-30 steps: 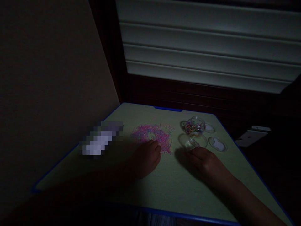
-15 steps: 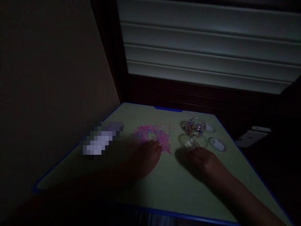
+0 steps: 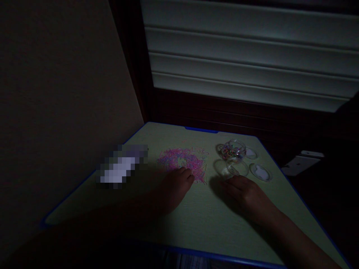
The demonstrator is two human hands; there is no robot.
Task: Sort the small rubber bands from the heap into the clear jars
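Observation:
Pink and purple small bands lie in a loose pile (image 3: 193,162) on the pale table (image 3: 179,228). My left hand (image 3: 178,186) rests at the pile's near edge, its fingers curled together; anything between them is hidden. Over the table to the right, my right hand (image 3: 242,190) has its fingers bent and pressed together, close to the near side of a clear open jar (image 3: 237,166). What its fingertips hold is too dark to make out. Behind that jar stands another clear jar (image 3: 232,150) with multicoloured bands inside.
Two round lids with white labels, one nearer (image 3: 260,172) and one farther (image 3: 250,152), lie right of the jars. A blurred-out bright object (image 3: 120,168) is at the table's left. White boxes or devices (image 3: 303,164) sit beyond the right edge. A wall borders the left.

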